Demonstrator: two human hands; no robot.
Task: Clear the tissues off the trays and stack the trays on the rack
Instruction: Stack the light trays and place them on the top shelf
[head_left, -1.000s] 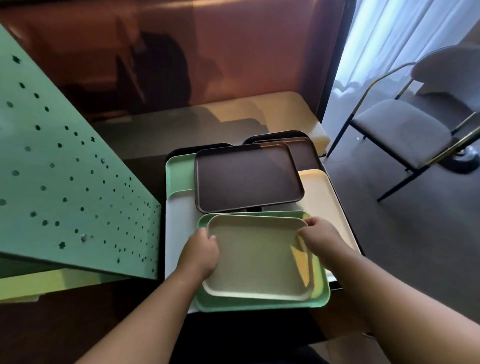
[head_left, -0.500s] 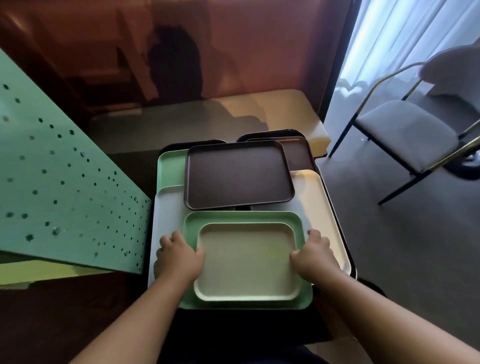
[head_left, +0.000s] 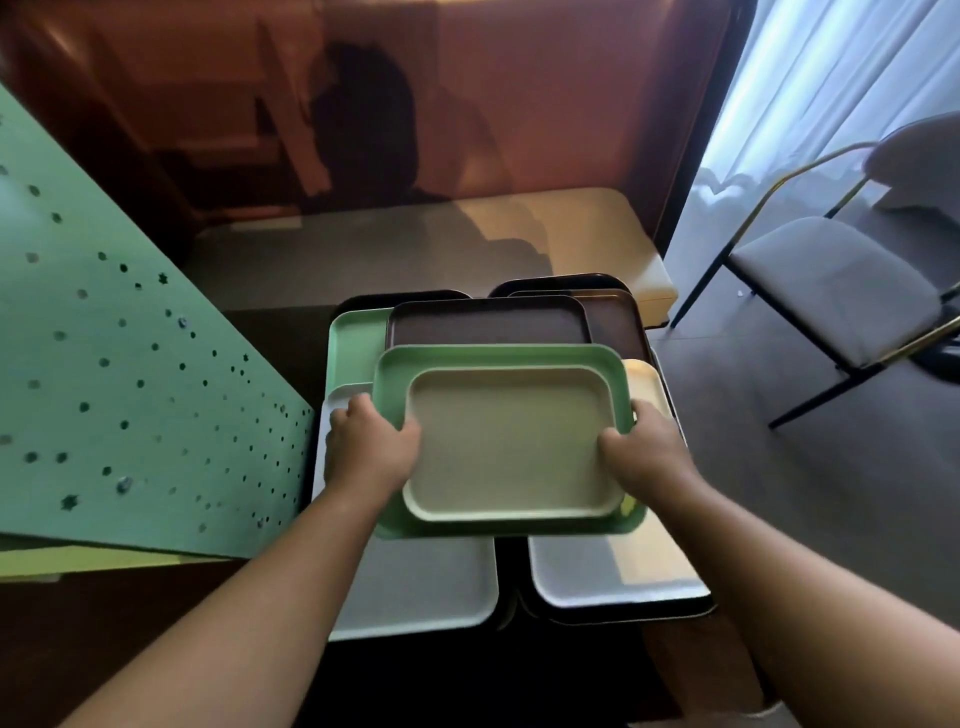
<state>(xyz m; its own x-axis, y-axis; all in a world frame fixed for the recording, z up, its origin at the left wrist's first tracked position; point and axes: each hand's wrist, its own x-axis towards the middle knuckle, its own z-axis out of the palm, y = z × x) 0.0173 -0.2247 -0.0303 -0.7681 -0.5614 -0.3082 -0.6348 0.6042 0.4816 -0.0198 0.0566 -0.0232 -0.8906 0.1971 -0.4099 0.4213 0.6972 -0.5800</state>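
Note:
A small beige tray (head_left: 511, 441) lies inside a larger green tray (head_left: 498, 358), and both are raised above the other trays. My left hand (head_left: 371, 449) grips the green tray's left edge, my right hand (head_left: 641, 449) its right edge. Below lie a grey tray (head_left: 421, 587) and a white tray (head_left: 613, 571). Behind them sit a dark brown tray (head_left: 488, 325), another brown tray (head_left: 615, 317) and a light green tray (head_left: 356, 345). No tissues show on any tray.
A green perforated panel (head_left: 119, 384) slants along the left, close to my left arm. A pale table top (head_left: 415, 249) lies beyond the trays. A grey chair (head_left: 831, 286) with a metal frame stands on the right on grey floor.
Both hands moved from the beige tray's edges to the green tray's sides and lifted the pair. The grey and white trays beneath now show.

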